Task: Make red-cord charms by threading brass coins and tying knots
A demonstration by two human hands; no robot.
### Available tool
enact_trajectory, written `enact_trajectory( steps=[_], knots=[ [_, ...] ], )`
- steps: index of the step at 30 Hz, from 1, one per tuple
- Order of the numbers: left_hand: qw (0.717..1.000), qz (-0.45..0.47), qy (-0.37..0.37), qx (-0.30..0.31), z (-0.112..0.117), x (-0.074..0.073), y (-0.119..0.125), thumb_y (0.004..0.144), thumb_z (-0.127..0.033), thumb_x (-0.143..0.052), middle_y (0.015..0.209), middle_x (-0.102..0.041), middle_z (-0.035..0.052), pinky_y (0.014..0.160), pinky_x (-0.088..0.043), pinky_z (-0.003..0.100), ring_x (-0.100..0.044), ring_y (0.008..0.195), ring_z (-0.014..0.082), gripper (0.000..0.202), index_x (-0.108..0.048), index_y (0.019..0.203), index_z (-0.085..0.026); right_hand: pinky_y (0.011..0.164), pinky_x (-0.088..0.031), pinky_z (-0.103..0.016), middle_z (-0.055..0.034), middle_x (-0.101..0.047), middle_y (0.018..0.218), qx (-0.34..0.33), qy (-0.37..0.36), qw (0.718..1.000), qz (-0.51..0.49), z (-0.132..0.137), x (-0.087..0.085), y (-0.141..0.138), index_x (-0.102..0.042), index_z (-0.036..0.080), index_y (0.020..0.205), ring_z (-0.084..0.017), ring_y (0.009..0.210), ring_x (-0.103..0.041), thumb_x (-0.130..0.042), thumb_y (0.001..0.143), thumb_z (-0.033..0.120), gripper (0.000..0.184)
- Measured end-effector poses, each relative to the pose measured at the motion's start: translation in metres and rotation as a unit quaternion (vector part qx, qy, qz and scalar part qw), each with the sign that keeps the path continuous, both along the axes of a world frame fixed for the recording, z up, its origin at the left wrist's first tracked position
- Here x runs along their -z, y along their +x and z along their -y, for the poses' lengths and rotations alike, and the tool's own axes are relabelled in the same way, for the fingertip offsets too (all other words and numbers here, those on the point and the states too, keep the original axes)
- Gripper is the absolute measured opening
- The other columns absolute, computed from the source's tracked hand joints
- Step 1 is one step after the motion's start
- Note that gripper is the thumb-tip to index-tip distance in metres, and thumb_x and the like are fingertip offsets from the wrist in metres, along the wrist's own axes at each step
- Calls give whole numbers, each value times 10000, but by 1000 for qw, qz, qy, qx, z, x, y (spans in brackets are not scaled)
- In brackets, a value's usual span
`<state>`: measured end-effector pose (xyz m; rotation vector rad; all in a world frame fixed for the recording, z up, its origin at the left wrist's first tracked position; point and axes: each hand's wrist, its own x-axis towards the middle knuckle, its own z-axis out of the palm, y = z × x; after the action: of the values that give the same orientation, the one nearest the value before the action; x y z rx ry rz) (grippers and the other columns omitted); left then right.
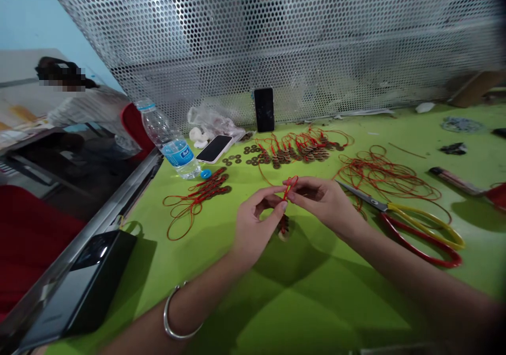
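Note:
Over the middle of the green table [221, 281], my left hand [259, 220] pinches a red cord [290, 185] between thumb and fingers. Fingertips of my right hand [322, 202] are closed on the same cord, just right of the left hand's. Below the pinch hangs a short string of dark coins [283, 227] on this cord. Beyond my hands lie several finished-looking coin strings with red cord [312, 147] in a row. Loose coins [253, 155] sit beside them. Another bunch of coin strings [209, 186] with red loops rests to the left.
Scissors [395, 213] with red and yellow handles lie right of my right arm, near tangled red cord [387, 173]. A water bottle [169, 144], a lying phone [215, 148] and an upright phone [264, 110] stand farther back. A dark box [87, 286] is left; perforated metal [237, 39] rises behind. A person sits far left.

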<state>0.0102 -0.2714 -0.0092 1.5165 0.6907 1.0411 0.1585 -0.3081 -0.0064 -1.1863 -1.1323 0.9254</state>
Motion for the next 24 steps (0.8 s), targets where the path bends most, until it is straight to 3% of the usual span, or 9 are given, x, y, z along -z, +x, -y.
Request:
enact_trajectory(
  steps=[9, 19, 24],
  knots=[
    [1000, -11, -25, 2, 2, -3, 1, 723, -178, -644, 747, -648, 24, 686, -497, 224, -589, 701, 117, 182, -669, 902, -161, 788, -523, -320, -55, -680, 846, 7, -19, 999, -39, 0, -2, 0, -674, 164, 814, -166, 788, -627, -727, 633, 337, 256],
    [1000, 3, -23, 9, 2, -1, 0, 742, -186, -630, 731, -617, 7, 676, -486, 217, -588, 697, 111, 272, -605, 1012, -179, 659, -522, -303, -61, -673, 780, 26, -63, 996, -58, -1, -6, 1, -683, 149, 837, -133, 627, -603, -720, 636, 400, 324],
    [1000, -5, 4, 4, 3, -2, -1, 762, -188, -614, 766, -612, 5, 701, -476, 205, -583, 724, 106, 264, -630, 1025, -210, 613, -493, -276, -22, -624, 617, 21, -62, 995, -80, -1, -8, 1, -656, 147, 770, -116, 569, -572, -716, 641, 396, 286]
  ],
)
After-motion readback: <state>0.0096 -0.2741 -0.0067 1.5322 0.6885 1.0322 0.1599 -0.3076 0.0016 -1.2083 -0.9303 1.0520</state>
